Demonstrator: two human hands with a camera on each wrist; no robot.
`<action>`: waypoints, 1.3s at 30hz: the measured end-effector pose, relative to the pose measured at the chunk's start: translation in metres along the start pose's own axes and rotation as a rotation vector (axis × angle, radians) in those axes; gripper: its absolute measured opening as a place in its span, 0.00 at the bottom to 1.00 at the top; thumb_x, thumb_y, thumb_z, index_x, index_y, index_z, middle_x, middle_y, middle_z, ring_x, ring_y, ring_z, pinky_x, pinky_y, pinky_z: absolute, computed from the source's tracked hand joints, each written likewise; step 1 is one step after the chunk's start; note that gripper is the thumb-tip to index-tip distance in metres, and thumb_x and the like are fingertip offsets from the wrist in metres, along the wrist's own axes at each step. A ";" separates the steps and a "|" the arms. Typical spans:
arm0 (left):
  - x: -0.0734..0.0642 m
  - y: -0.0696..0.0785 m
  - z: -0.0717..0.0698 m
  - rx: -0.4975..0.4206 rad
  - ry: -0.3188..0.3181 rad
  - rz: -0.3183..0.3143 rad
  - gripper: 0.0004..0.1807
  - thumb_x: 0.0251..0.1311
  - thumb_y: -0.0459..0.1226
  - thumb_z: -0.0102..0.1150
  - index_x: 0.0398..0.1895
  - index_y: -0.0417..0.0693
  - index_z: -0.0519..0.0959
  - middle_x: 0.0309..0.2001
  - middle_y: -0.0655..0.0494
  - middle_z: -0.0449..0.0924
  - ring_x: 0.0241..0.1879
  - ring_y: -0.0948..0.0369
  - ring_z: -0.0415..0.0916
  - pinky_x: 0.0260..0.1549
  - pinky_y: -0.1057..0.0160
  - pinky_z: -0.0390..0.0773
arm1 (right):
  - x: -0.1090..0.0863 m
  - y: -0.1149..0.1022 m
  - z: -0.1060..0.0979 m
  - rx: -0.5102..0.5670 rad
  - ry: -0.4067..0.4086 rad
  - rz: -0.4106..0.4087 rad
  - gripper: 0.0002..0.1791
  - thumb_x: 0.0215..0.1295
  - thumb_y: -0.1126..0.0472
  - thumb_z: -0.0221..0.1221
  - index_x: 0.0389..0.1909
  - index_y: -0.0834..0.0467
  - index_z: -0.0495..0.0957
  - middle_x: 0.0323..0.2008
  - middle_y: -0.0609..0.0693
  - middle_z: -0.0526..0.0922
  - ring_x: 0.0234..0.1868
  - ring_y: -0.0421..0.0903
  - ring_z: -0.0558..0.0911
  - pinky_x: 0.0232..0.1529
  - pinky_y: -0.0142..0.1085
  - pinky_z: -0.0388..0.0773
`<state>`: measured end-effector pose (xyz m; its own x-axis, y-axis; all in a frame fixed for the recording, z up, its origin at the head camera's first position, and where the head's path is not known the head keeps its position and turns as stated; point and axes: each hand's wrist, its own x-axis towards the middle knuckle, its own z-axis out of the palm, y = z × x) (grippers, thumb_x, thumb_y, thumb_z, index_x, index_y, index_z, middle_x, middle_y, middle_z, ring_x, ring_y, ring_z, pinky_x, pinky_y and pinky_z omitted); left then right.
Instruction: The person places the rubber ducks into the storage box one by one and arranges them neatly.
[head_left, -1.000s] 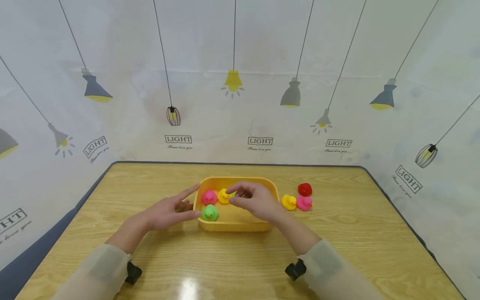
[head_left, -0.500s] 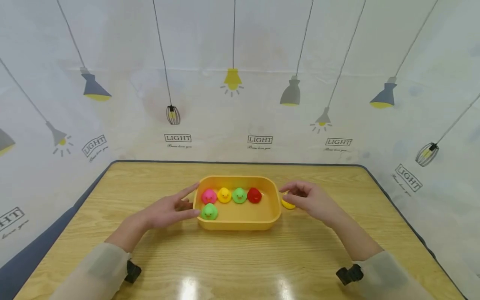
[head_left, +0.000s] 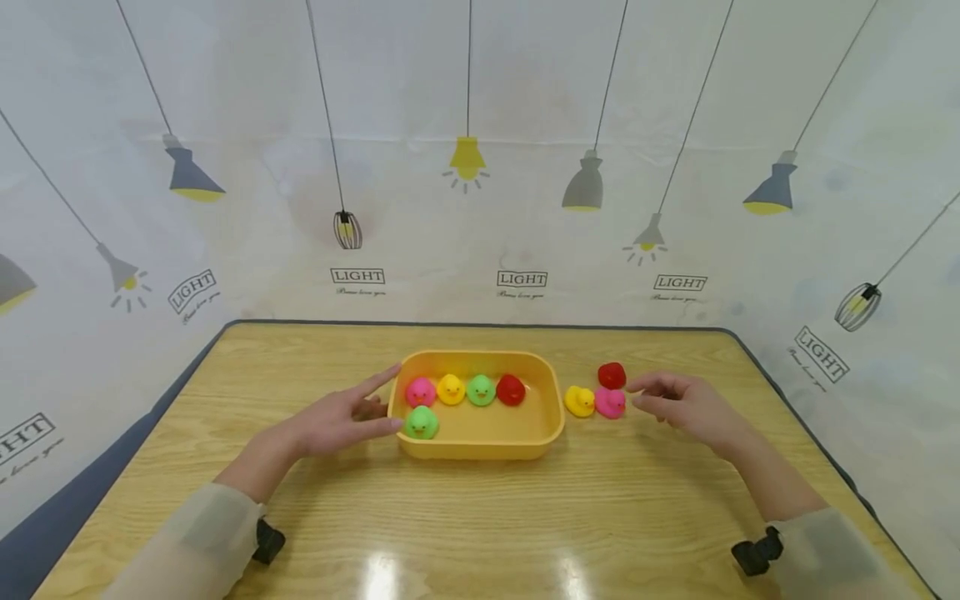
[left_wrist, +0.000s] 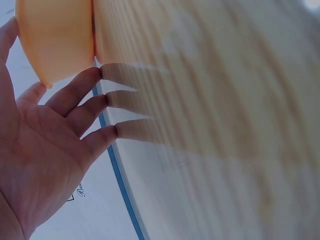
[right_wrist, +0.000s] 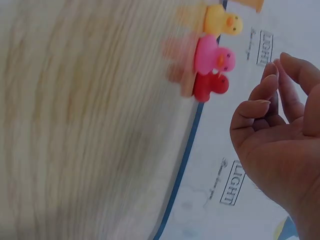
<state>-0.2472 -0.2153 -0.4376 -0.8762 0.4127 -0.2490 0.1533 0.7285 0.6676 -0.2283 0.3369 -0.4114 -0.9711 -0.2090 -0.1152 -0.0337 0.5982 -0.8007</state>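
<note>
Rt hand point(head_left: 693, 410) has shifted rightward, empty & loosely curved, near pink plastic-looking toy duck point(head_left: 609, 404); lt hand point(head_left: 339, 425), spread, touches oblong yellow-orange plastic tray point(head_left: 474, 451); gentle pinch prob best.

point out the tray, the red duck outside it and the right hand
Tray point(head_left: 474, 451), head view: its near wall
Red duck point(right_wrist: 202, 89), right wrist view: its body
Right hand point(head_left: 688, 408), head view: back of the hand
</note>
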 end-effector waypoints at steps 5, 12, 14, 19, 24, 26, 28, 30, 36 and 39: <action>-0.001 0.001 -0.001 -0.008 -0.004 -0.005 0.51 0.69 0.72 0.60 0.89 0.88 0.44 0.79 0.41 0.74 0.81 0.38 0.68 0.78 0.25 0.62 | 0.006 0.010 -0.010 -0.008 -0.037 0.015 0.24 0.82 0.52 0.63 0.70 0.60 0.79 0.40 0.56 0.78 0.40 0.56 0.76 0.34 0.38 0.77; -0.002 0.001 -0.001 -0.013 -0.003 -0.001 0.51 0.70 0.71 0.61 0.89 0.88 0.44 0.79 0.41 0.74 0.81 0.38 0.68 0.78 0.25 0.63 | 0.019 0.019 -0.010 -0.045 -0.108 0.022 0.23 0.84 0.52 0.61 0.73 0.55 0.78 0.48 0.60 0.79 0.40 0.54 0.77 0.35 0.38 0.78; -0.002 0.001 -0.002 -0.010 -0.004 0.000 0.51 0.70 0.71 0.60 0.89 0.87 0.44 0.78 0.40 0.74 0.81 0.37 0.68 0.78 0.25 0.63 | 0.023 0.020 -0.008 -0.033 -0.129 0.031 0.24 0.85 0.52 0.59 0.75 0.53 0.77 0.43 0.58 0.77 0.38 0.53 0.76 0.34 0.38 0.76; -0.002 0.002 -0.001 -0.005 -0.004 -0.005 0.51 0.70 0.71 0.60 0.89 0.87 0.44 0.78 0.41 0.75 0.81 0.37 0.68 0.78 0.25 0.62 | 0.030 0.016 -0.001 -0.023 -0.153 0.073 0.26 0.84 0.48 0.60 0.76 0.50 0.76 0.40 0.57 0.76 0.36 0.53 0.76 0.33 0.38 0.73; -0.002 0.004 -0.001 -0.003 -0.005 -0.012 0.50 0.71 0.70 0.60 0.89 0.87 0.44 0.78 0.41 0.75 0.81 0.37 0.68 0.78 0.25 0.63 | 0.033 0.013 0.003 -0.031 -0.164 0.086 0.26 0.84 0.49 0.60 0.76 0.51 0.77 0.45 0.59 0.77 0.37 0.53 0.76 0.33 0.37 0.73; -0.003 0.004 -0.001 -0.004 -0.004 -0.013 0.50 0.71 0.70 0.60 0.89 0.87 0.44 0.78 0.41 0.75 0.81 0.37 0.68 0.78 0.25 0.62 | 0.034 0.013 0.003 -0.034 -0.167 0.089 0.25 0.84 0.49 0.60 0.75 0.51 0.77 0.45 0.59 0.78 0.37 0.53 0.77 0.33 0.37 0.73; -0.003 0.005 -0.002 0.001 -0.005 -0.005 0.50 0.71 0.70 0.60 0.89 0.86 0.44 0.78 0.40 0.75 0.81 0.37 0.68 0.78 0.25 0.63 | 0.035 0.014 0.004 -0.049 -0.168 0.086 0.24 0.83 0.49 0.61 0.74 0.51 0.78 0.46 0.59 0.78 0.38 0.53 0.77 0.34 0.36 0.74; -0.003 0.005 -0.002 0.001 -0.004 -0.005 0.50 0.71 0.70 0.60 0.89 0.86 0.44 0.78 0.40 0.75 0.81 0.37 0.68 0.78 0.25 0.63 | 0.035 0.014 0.004 -0.062 -0.168 0.084 0.23 0.83 0.49 0.61 0.73 0.52 0.79 0.49 0.59 0.79 0.39 0.53 0.77 0.35 0.36 0.75; -0.003 0.005 -0.001 0.007 -0.004 -0.001 0.50 0.72 0.70 0.59 0.89 0.86 0.44 0.78 0.40 0.75 0.81 0.37 0.68 0.78 0.25 0.63 | 0.036 0.014 0.005 -0.106 -0.172 0.065 0.23 0.83 0.50 0.61 0.72 0.54 0.78 0.54 0.59 0.81 0.42 0.52 0.78 0.40 0.38 0.80; -0.003 0.004 -0.001 0.000 -0.002 -0.007 0.50 0.72 0.70 0.59 0.89 0.87 0.44 0.79 0.40 0.74 0.81 0.38 0.68 0.78 0.25 0.62 | 0.036 0.013 0.006 -0.104 -0.178 0.072 0.23 0.84 0.51 0.60 0.72 0.55 0.78 0.49 0.58 0.81 0.39 0.52 0.77 0.38 0.38 0.78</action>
<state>-0.2439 -0.2140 -0.4333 -0.8765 0.4083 -0.2550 0.1471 0.7315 0.6658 -0.2621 0.3325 -0.4297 -0.9151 -0.2905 -0.2798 0.0017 0.6910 -0.7228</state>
